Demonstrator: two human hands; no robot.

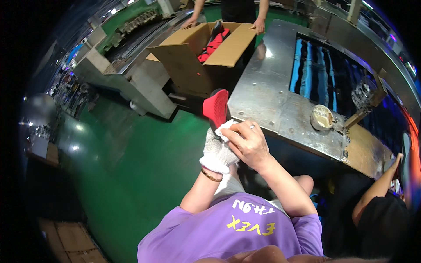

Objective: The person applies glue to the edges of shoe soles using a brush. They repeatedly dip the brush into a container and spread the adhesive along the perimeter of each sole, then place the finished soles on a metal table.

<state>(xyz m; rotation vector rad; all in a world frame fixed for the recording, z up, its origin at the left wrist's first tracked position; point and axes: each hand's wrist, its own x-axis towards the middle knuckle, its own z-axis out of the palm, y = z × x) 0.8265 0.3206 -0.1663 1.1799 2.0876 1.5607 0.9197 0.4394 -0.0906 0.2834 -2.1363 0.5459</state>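
The left hand (218,151) wears a white glove and holds the near end of the shoe (215,109). The shoe's red sole sticks out past those fingers, facing up. How tightly the gloved fingers curl cannot be told, as the cloth and shoe hide their tips. The right hand (252,144) is bare. Its fingers are bent close together, pinching the small white cloth (223,130) against the shoe's near end, right beside the glove.

It looks like a wiping step. To do it well, the left fingers should grip firmly so the shoe does not twist. The right fingers should rub with a flat bit of cloth, not a fingernail. The ring (252,126) on the right hand is best kept off the shoe, as it might scratch. The table (263,105) edge is just right of the sole, so a big swing could bump it. Small, gentle rubs seem safest.
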